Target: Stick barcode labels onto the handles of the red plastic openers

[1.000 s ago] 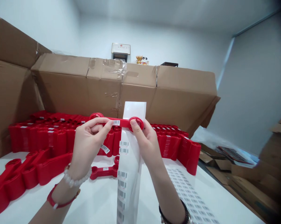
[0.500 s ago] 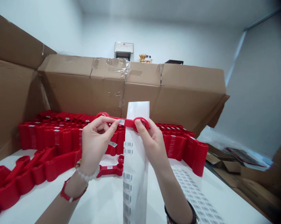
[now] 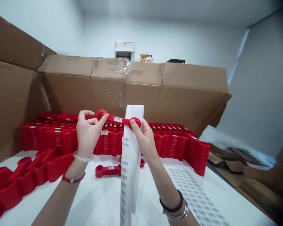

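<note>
My right hand (image 3: 145, 139) pinches the right ring of a red bar with a ring at each end (image 3: 125, 121). The same hand holds a long white strip of barcode labels (image 3: 135, 110), which hangs down behind the bar. A barcode label (image 3: 118, 119) lies flat on the bar's middle. My left hand (image 3: 88, 135) is beside the left ring, thumb and index finger apart; the thumb tip overlaps the bar, and I cannot tell whether it touches. Just right of this hand shows another small label (image 3: 104, 132); what it sticks to is unclear.
Rows of stacked red pieces (image 3: 174, 146) stand along the back, with more red pieces (image 3: 8, 191) at the left. A labelled red bar (image 3: 108, 170) lies on the white table (image 3: 94, 204). A label sheet (image 3: 198, 197) lies at right. Cardboard (image 3: 85, 88) walls the back and left.
My left hand has come off the label on the bar and moved left, its fingers parting. My right hand has shifted slightly left with the bar and strip, and the bar tilts more.
</note>
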`<action>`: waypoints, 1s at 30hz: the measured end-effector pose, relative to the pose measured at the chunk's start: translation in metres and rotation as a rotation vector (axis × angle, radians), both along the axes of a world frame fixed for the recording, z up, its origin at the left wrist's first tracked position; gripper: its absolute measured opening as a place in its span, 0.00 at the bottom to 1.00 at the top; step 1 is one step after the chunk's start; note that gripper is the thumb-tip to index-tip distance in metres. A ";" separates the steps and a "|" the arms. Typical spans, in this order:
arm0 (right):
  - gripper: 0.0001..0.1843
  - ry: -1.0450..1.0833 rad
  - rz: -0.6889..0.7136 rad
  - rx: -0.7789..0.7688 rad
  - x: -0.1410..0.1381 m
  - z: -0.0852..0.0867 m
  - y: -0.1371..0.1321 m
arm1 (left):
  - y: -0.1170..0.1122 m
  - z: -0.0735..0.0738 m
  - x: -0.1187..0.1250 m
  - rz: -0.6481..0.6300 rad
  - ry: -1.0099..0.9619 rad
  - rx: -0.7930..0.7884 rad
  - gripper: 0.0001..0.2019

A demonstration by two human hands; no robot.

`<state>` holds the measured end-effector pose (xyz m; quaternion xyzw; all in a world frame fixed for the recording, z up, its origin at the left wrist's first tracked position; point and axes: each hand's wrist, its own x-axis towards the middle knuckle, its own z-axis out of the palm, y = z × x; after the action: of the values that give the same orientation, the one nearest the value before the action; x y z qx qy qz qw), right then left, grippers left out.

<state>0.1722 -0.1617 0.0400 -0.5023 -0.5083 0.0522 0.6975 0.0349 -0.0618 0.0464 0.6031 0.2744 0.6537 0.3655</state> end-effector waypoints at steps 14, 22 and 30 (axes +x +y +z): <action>0.16 0.155 0.121 0.045 -0.011 0.003 -0.004 | -0.017 0.006 -0.007 0.306 -0.076 0.428 0.41; 0.14 0.177 0.204 0.027 -0.028 0.002 -0.005 | -0.019 0.002 -0.003 0.083 -0.043 0.354 0.46; 0.15 0.128 0.169 0.012 -0.027 0.000 -0.004 | -0.016 -0.001 -0.003 0.126 -0.077 0.395 0.39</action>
<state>0.1451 -0.1662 0.0404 -0.4489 -0.5037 0.1397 0.7247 0.0315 -0.0782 0.0456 0.6193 0.1639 0.7389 0.2088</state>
